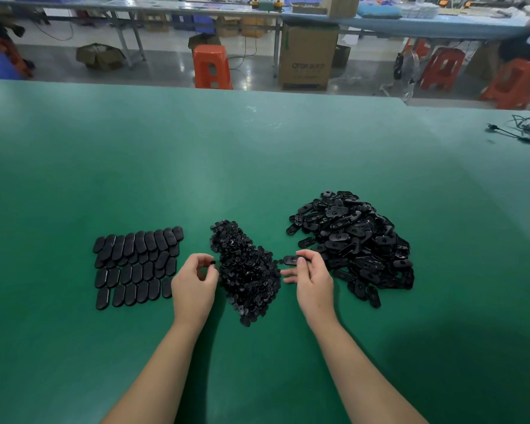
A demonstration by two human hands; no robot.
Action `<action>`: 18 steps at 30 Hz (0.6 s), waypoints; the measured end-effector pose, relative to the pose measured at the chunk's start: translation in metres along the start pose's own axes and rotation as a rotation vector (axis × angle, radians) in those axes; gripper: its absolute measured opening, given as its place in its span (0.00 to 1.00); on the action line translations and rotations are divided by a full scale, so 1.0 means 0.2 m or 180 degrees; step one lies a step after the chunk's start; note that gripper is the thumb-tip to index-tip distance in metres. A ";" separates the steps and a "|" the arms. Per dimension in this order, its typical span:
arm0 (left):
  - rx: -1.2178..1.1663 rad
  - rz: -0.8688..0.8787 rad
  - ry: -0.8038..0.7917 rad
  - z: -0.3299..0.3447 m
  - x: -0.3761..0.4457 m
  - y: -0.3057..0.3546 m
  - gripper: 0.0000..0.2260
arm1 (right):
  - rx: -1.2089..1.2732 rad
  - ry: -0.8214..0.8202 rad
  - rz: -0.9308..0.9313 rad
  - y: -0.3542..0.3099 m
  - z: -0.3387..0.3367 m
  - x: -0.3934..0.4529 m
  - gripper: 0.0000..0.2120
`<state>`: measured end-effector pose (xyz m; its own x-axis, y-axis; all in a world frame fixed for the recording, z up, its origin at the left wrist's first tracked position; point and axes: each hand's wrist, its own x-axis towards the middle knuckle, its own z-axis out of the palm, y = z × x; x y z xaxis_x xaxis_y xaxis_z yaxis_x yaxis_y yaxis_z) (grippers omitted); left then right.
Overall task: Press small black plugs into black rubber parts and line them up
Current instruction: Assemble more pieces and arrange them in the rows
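The left hand (194, 281) pinches one small black plug (212, 263) between thumb and forefinger, its other fingers curled loosely; that grip hovers at the left edge of the plug pile (247, 270). The right hand (311, 278) holds a single oval rubber part (290, 260) between thumb and forefinger, the part lying flat with its slot facing up, the remaining fingers stretched out toward the plugs. Plug and part are near each other but not touching, with the top of the plug pile between them. The plug pile sits on the green desk (257, 154) between the two hands. Just right of the right hand is a larger heap of loose rubber parts (352, 240), tumbled at all angles. Left of the left hand lie the lined-up parts (136, 266), overlapping in about four rows, smooth side up. A black cable (523, 130) lies at the desk's far right edge. Beyond the desk stand an orange stool (211, 67) and a cardboard box (308, 58) on the floor
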<state>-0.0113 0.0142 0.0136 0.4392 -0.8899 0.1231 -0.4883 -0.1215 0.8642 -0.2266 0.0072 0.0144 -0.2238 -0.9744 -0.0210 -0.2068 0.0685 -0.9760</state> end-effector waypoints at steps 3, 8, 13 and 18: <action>0.0014 0.0030 -0.0021 0.00 0.01 -0.01 0.07 | -0.0006 -0.0031 0.0023 0.01 0.00 0.01 0.10; 0.0098 0.0266 -0.0077 -0.01 0.01 -0.01 0.08 | -0.0129 -0.0054 0.0025 0.01 0.01 0.01 0.11; 0.0060 0.0332 -0.0178 -0.02 0.03 -0.01 0.07 | -0.0004 -0.0009 0.0027 0.01 0.01 0.02 0.11; -0.0150 0.0517 -0.0335 0.02 0.01 0.10 0.09 | 0.0062 0.0011 0.0011 0.03 0.01 0.02 0.10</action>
<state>-0.0233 0.0082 0.0294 0.2751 -0.9374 0.2133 -0.5095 0.0460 0.8592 -0.2269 0.0038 0.0088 -0.2279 -0.9734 -0.0237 -0.1873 0.0677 -0.9800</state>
